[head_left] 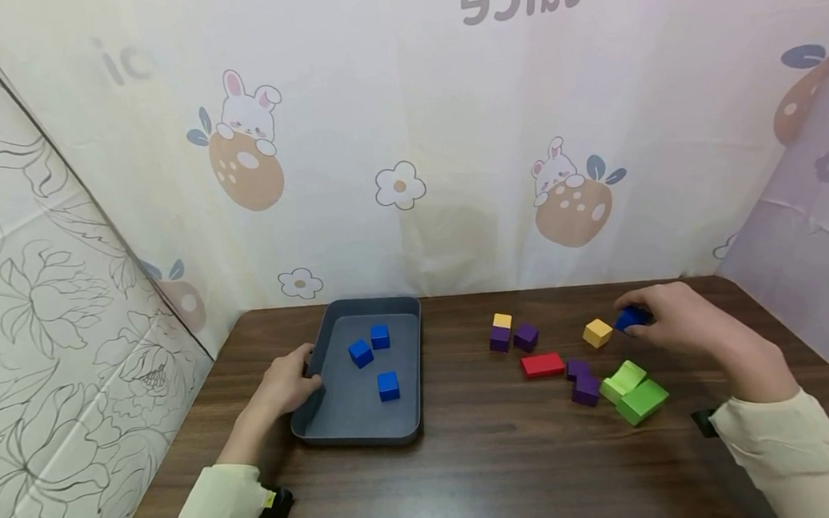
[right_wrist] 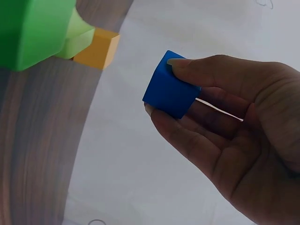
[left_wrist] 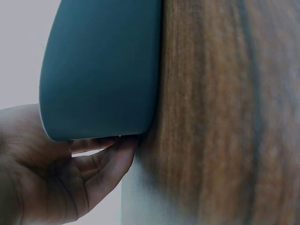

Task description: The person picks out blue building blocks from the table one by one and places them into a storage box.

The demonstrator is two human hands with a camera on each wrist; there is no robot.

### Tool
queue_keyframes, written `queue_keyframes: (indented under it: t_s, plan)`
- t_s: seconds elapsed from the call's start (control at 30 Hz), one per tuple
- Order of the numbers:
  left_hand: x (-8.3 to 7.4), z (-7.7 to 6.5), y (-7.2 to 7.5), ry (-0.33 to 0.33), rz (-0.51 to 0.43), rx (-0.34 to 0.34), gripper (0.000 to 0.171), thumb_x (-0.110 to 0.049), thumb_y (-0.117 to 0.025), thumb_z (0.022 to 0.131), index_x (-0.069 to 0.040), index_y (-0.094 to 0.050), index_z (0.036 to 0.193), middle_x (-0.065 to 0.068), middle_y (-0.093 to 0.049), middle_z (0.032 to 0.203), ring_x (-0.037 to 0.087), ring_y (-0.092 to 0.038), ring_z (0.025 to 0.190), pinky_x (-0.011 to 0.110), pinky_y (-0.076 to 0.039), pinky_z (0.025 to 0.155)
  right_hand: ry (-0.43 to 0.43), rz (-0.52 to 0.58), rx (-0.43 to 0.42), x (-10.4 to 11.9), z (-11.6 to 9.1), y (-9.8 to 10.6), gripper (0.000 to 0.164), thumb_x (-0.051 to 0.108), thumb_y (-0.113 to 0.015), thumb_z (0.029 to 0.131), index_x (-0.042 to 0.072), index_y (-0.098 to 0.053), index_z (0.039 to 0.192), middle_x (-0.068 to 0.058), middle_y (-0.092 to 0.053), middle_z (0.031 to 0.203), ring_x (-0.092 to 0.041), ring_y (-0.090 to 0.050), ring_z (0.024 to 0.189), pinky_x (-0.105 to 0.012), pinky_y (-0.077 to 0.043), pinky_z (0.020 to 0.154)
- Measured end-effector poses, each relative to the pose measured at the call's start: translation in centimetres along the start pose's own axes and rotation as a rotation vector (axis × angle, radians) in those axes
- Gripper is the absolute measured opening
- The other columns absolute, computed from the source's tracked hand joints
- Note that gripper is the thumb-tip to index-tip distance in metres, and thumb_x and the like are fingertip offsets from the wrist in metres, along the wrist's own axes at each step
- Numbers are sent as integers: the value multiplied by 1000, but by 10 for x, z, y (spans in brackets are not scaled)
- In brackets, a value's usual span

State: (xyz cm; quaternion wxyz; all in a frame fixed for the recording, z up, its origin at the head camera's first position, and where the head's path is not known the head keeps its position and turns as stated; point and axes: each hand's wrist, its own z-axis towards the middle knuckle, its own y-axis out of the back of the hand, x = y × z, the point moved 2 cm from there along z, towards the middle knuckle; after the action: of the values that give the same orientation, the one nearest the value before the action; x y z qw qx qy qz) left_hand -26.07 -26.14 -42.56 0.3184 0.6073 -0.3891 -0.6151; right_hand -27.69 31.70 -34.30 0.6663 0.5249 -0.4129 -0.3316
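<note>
My left hand (head_left: 289, 382) grips the left side of a dark grey tray (head_left: 359, 438). In the left wrist view its fingers (left_wrist: 110, 168) curl against the tray's outer wall (left_wrist: 101, 70). Three blue cubes (head_left: 388, 386) lie inside the tray. Over at the right, my right hand (head_left: 679, 322) pinches another blue cube (right_wrist: 171, 89) between thumb and fingertips. The right wrist view shows this cube raised off the table. Just left of that hand is a yellow cube (head_left: 597, 333). Nearer the front lie a light green curved block (head_left: 623, 381) and a green block (head_left: 643, 402).
Right of the tray, a yellow block (head_left: 502, 320) adjoins a purple cube (head_left: 499, 339), with another purple cube (head_left: 526, 337) beside them. A red block (head_left: 542, 365) lies in front. Two purple pieces (head_left: 586, 391) sit near the green blocks. A printed curtain (head_left: 413, 235) borders the wooden table (head_left: 488, 478).
</note>
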Motion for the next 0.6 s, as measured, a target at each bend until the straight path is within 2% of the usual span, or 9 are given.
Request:
queue_keyframes:
  t_s: [0.6]
  plan:
    - [0,1,0,0,0,2,55,-8,-69,96,6,-52,146,26,-68,125,34,-69,98,50,-58,82,35,36,-11,34,3,5,33,3,-84,85,-6,-74,115,-14,-76,102,-27,-69,88,-54,-59,78]
